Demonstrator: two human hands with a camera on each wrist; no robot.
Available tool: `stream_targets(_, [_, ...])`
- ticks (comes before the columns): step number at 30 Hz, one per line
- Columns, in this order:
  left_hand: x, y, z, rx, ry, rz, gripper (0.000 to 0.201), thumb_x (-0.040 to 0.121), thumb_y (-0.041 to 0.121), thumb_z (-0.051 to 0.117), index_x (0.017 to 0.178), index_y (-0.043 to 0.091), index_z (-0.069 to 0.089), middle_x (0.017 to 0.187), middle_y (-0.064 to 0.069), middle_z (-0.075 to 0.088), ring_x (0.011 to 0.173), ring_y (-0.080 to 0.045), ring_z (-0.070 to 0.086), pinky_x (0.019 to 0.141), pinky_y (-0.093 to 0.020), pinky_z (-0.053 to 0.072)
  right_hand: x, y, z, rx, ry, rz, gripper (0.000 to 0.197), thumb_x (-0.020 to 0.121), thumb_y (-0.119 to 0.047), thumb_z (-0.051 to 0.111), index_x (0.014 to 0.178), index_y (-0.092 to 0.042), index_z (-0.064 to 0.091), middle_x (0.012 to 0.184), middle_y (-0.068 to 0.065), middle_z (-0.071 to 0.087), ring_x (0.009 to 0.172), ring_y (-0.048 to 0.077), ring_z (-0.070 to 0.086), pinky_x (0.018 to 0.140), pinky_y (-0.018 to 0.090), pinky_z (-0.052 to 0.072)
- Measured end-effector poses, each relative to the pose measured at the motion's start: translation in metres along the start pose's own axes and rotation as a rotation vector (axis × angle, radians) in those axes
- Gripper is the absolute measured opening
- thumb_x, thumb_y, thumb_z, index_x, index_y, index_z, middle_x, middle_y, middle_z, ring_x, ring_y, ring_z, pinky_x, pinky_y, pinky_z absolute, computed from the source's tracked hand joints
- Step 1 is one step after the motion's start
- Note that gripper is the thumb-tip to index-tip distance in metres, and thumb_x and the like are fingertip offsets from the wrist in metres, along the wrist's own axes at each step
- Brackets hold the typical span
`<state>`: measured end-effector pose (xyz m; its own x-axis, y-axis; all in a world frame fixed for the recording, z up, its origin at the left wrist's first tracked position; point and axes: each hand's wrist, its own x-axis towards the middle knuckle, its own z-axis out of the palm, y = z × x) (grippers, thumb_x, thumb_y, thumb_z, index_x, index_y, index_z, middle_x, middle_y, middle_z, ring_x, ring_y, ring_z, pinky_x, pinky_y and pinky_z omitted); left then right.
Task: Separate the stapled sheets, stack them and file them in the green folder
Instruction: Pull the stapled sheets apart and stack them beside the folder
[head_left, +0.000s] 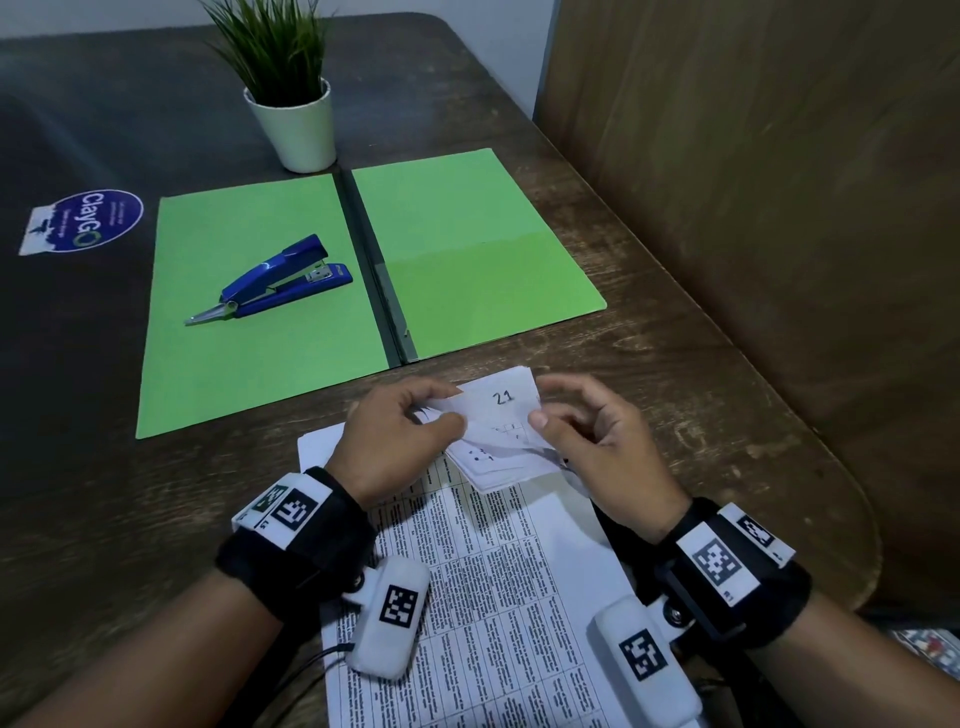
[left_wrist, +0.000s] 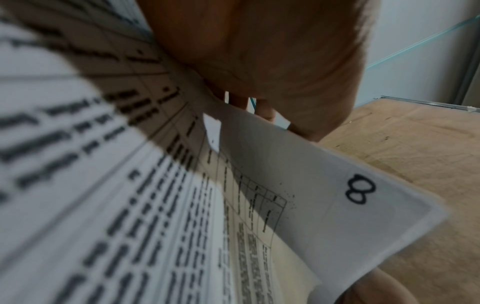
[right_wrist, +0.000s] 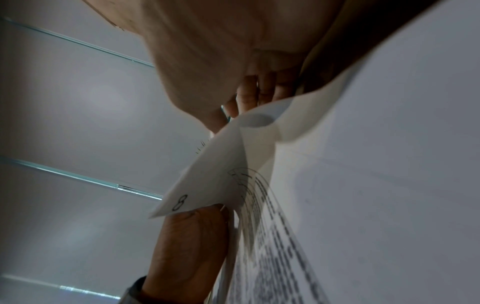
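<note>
Pinching the stapled sheets (head_left: 498, 415) at their folded corner, left hand (head_left: 400, 436) and right hand (head_left: 597, 441) exposed the staple; green folder (head_left: 249, 312) lay open at 11 o'clock, ready for filing.

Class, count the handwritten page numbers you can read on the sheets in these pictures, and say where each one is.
2. A "21" sits on the top corner held between the left hand and right hand. An "8" marks a lower sheet's corner. Others may be hidden.
</note>
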<state>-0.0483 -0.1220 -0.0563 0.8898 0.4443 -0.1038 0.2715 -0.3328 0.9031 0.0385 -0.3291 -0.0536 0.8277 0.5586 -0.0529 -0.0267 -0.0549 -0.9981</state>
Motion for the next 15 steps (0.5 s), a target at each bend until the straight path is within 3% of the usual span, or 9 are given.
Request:
stream_targets(3, [0.0,-0.003,0.0,-0.025,0.03,0.007,0.008,0.075,0.035,0.076,0.078,0.041,0.071,0.072,0.023,0.069,0.051,-0.002,0.052,0.068,-0.025,0.044,0.002,0.0,0.002,-0.088,0.056,0.013,0.026,0.084,-0.004,0.076,0.1,-0.024,0.075,0.082,0.006,0.075,0.075,0.013,0.067,0.074,0.034,0.058])
stream_targets(6, [0.001,-0.006,0.002,-0.038,0.042,0.039,0.014,0.083,0.027,0.08,0.074,0.036,0.072,0.087,0.02,0.071,0.064,0.002,0.055,0.071,-0.025,0.045,0.001,-0.001,0.0,-0.16,0.072,0.022,0.023,0.085,-0.008,0.075,0.074,-0.028,0.078,0.071,-0.004,0.075,0.065,0.007,0.066,0.058,0.026,0.052])
stream_targets(8, [0.0,-0.005,0.002,-0.053,0.039,0.043,0.015,0.085,0.026,0.078,0.072,0.032,0.074,0.087,0.017,0.072,0.077,-0.003,0.061,0.073,-0.027,0.046,0.001,0.0,0.0,-0.198,0.074,0.018,0.025,0.088,-0.013,0.073,0.07,-0.03,0.077,0.071,-0.001,0.074,0.066,0.011,0.066,0.056,0.031,0.054])
stream_targets(10, [-0.001,-0.001,0.002,-0.088,0.031,0.047,0.02,0.088,0.033,0.074,0.07,0.025,0.077,0.089,0.013,0.074,0.09,-0.011,0.066,0.078,-0.031,0.05,0.0,0.001,0.001,-0.194,0.063,-0.008,0.028,0.092,-0.017,0.069,0.066,-0.025,0.075,0.062,0.002,0.067,0.061,0.016,0.057,0.058,0.037,0.051])
stream_targets(11, [-0.001,0.001,0.002,-0.109,0.025,0.045,0.027,0.091,0.037,0.069,0.07,0.023,0.078,0.089,0.011,0.075,0.094,-0.009,0.068,0.082,-0.031,0.051,0.0,0.001,0.002,-0.171,0.063,-0.016,0.034,0.095,-0.019,0.066,0.061,-0.018,0.069,0.056,0.001,0.057,0.057,0.015,0.048,0.056,0.034,0.043])
stream_targets(13, [-0.002,0.004,0.001,-0.131,0.02,0.029,0.038,0.095,0.042,0.061,0.069,0.019,0.078,0.087,0.011,0.076,0.096,0.003,0.067,0.084,-0.025,0.048,0.001,0.002,0.002,-0.104,0.097,-0.006,0.035,0.097,-0.021,0.063,0.065,-0.008,0.064,0.058,-0.003,0.052,0.057,0.009,0.045,0.058,0.026,0.038])
stream_targets(15, [-0.002,0.004,0.002,-0.131,0.02,0.028,0.031,0.092,0.04,0.066,0.072,0.02,0.079,0.088,0.013,0.076,0.094,0.003,0.068,0.084,-0.026,0.049,0.002,0.002,0.001,-0.093,0.131,0.006,0.009,0.094,-0.017,0.067,0.087,-0.013,0.073,0.062,-0.004,0.063,0.058,0.006,0.055,0.06,0.02,0.044])
